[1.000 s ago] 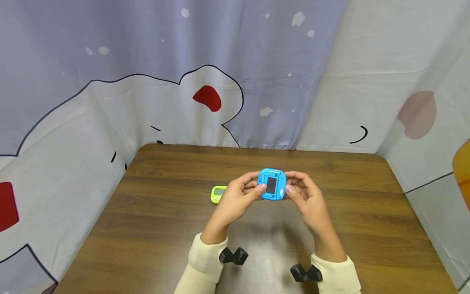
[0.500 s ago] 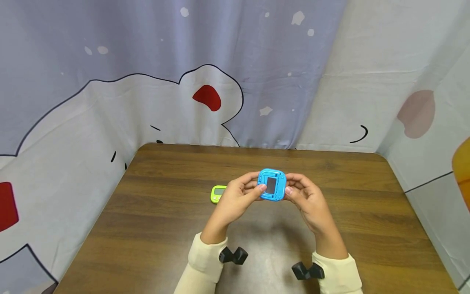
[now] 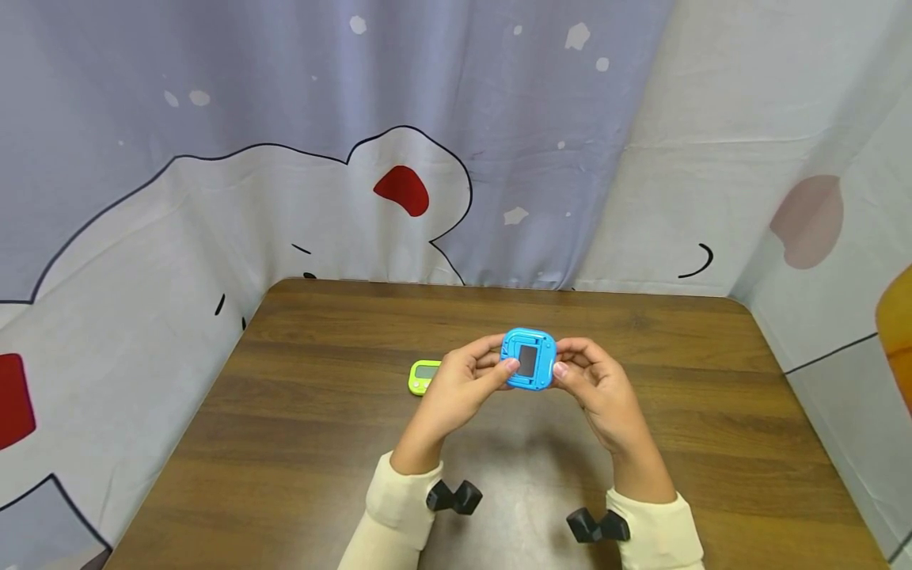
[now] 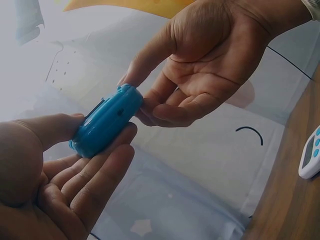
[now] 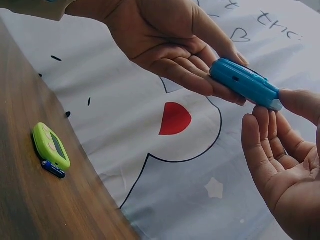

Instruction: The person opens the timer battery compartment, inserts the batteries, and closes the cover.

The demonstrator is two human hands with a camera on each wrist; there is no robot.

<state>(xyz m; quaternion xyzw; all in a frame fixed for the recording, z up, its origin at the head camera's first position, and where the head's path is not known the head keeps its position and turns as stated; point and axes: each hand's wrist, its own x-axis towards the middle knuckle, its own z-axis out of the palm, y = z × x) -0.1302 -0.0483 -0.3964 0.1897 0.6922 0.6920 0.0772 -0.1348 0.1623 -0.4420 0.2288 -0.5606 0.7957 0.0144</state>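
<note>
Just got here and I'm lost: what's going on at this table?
A person holds a small blue device above the wooden table, left grip and right grip at opposite sides. On the table lie a green device, with a small dark-blue cylinder beside it, and, partly in the left wrist view, a white device.

The left hand (image 5: 157,42) pinched one end of a blue device (image 5: 245,83), the right hand (image 5: 295,192) its other; well apart from it lay a green gadget (image 5: 46,141) and a dark-blue cylinder (image 5: 53,169).
</note>
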